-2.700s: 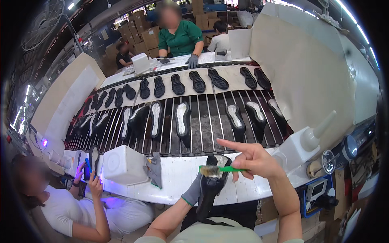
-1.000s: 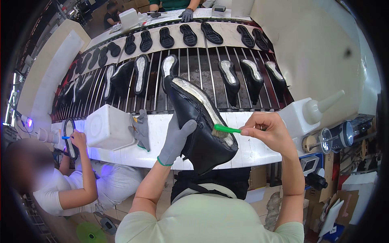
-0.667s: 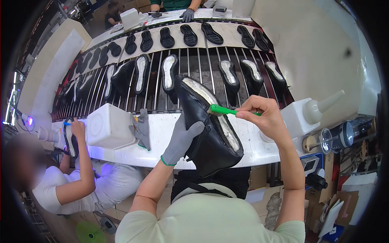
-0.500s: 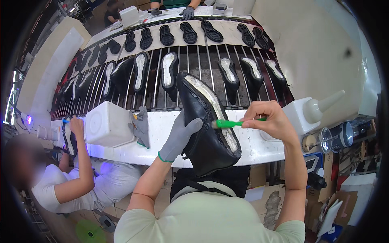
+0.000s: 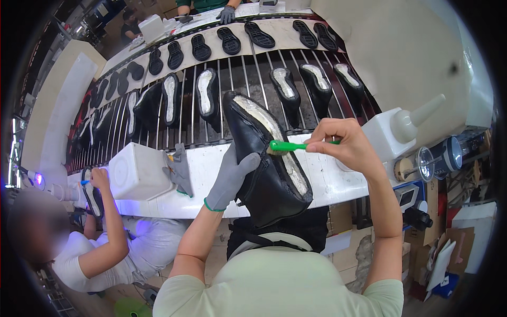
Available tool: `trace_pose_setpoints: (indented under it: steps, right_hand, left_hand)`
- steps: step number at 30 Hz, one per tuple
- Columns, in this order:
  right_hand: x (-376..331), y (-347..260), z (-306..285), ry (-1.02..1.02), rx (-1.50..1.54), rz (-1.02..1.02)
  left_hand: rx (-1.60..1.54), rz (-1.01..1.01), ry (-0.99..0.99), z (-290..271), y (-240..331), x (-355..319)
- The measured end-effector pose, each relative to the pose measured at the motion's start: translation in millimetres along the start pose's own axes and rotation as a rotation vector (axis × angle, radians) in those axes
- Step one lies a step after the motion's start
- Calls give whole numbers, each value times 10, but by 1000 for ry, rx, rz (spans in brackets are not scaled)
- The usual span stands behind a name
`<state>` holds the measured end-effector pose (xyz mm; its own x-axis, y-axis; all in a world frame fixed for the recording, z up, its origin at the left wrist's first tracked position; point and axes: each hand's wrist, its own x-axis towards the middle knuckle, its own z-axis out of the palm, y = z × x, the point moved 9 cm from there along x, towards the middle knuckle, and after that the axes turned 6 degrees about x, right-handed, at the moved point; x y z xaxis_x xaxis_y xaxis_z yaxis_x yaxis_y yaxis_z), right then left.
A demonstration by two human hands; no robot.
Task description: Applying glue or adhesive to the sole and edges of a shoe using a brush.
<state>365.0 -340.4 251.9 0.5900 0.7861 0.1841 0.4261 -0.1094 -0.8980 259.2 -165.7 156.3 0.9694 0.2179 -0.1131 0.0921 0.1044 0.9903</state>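
In a grey glove with a green cuff, my left hand (image 5: 232,177) is closed round a black shoe upper (image 5: 269,185). The upper is tilted with its underside toward me, showing a long white strip (image 5: 266,121) inside a dark rim. Bare, my right hand (image 5: 343,142) pinches a green-handled brush (image 5: 290,146). Its bristles touch the upper's dark edge beside the white strip, near the middle of its length.
Beyond the white ledge, a rack of metal rods (image 5: 245,90) carries several black uppers, with black soles (image 5: 229,40) on a pale belt behind. A white container (image 5: 140,171), a grey glove (image 5: 179,169) and a white bottle (image 5: 393,132) flank me. At left a co-worker (image 5: 105,238) brushes another shoe.
The brush has shifted slightly left and up along the upper's edge, its bristles now turned down onto it. The upper stays in my left hand. My view has shifted a little.
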Motion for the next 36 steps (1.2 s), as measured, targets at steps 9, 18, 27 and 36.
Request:
trace_pose_setpoints:
  steps: [9, 18, 27, 36]
  right_hand:
    - [-398, 145, -116, -192, 219, 68]
    - [-88, 116, -309, 226, -5, -54]
    - [-142, 123, -322, 54, 20, -101]
    - [-831, 593, -805, 299, 275, 188]
  left_hand:
    - [-111, -14, 1, 6, -167, 28]
    - [-45, -96, -170, 346, -235, 10]
    - [-51, -203, -314, 542, -254, -18]
    - [-208, -170, -183, 391, -279, 12]
